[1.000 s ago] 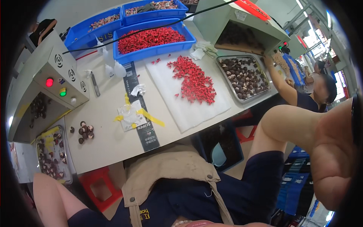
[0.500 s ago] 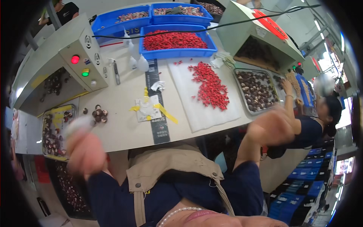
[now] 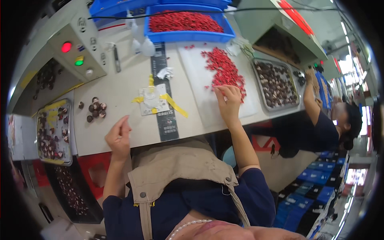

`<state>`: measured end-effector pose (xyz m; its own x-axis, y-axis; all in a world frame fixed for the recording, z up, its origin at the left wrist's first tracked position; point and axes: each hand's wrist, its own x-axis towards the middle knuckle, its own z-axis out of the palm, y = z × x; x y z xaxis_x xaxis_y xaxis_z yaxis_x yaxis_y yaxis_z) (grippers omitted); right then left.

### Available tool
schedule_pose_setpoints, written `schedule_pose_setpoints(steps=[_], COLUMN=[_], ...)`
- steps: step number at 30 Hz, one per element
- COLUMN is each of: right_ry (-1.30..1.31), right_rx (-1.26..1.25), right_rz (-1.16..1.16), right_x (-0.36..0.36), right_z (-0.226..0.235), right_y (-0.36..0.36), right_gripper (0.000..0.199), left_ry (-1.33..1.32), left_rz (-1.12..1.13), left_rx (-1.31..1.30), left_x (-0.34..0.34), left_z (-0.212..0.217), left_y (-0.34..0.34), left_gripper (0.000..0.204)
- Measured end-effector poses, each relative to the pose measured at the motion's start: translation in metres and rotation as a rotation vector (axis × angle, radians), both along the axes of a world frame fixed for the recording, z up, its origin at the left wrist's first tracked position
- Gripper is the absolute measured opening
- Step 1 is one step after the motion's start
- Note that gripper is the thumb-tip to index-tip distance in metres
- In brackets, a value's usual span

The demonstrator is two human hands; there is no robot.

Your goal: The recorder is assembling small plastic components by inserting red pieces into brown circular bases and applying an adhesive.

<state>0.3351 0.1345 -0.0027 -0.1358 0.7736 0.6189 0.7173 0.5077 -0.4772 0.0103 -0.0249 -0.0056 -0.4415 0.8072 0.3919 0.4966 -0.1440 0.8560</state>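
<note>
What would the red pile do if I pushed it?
The red pile would probably spread apart, since it looks like many loose bits. Each bit is probably light, being so tiny. They might not roll far, since they look uneven, not round.

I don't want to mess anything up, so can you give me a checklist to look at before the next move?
1. Right hand by the red pile: ok, at its lower end.
2. Red bits all together: not ok, some stray bits lie apart.
3. Left hand empty: cannot tell.
4. Brown round pieces near the left hand: ok, clustered on the table.
5. Yellow tape on the white card: ok.
</note>
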Motion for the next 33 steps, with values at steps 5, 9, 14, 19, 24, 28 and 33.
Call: schedule_pose_setpoints(steps=[5, 9, 14, 19, 24, 28, 33], right_ry=[-0.171, -0.240, -0.246, -0.184, -0.006, 0.056, 0.118], right_rx=[0.036, -0.003, 0.000, 0.044, 0.142, 0.126, 0.129], right_rz=[-0.084, -0.094, -0.150, -0.096, -0.080, -0.063, -0.048], right_x=[-0.012, -0.013, -0.019, -0.023, -0.019, -0.019, -0.015], right_z=[-0.008, -0.009, -0.014, -0.002, -0.006, -0.012, -0.002], right_y=[0.010, 0.001, 0.003, -0.002, -0.005, -0.007, -0.004], right_gripper=[0.010, 0.011, 0.011, 0.012, 0.014, 0.014, 0.015], left_ry=[0.271, 0.482, 0.491, 0.370, 0.285, 0.345, 0.179], left_rz=[-0.049, 0.110, 0.214, -0.041, -0.122, -0.156, 0.083], left_rx=[-0.063, 0.186, 0.047, -0.373, -0.469, -0.417, -0.265], left_x=[-0.003, -0.030, -0.094, -0.146, -0.136, -0.143, -0.129], left_z=[-0.001, 0.022, 0.020, 0.015, 0.022, 0.016, 0.024], left_y=[0.000, 0.022, 0.053, 0.078, 0.093, 0.080, 0.084], left_gripper=[0.016, 0.016, 0.018, 0.020, 0.021, 0.023, 0.021])
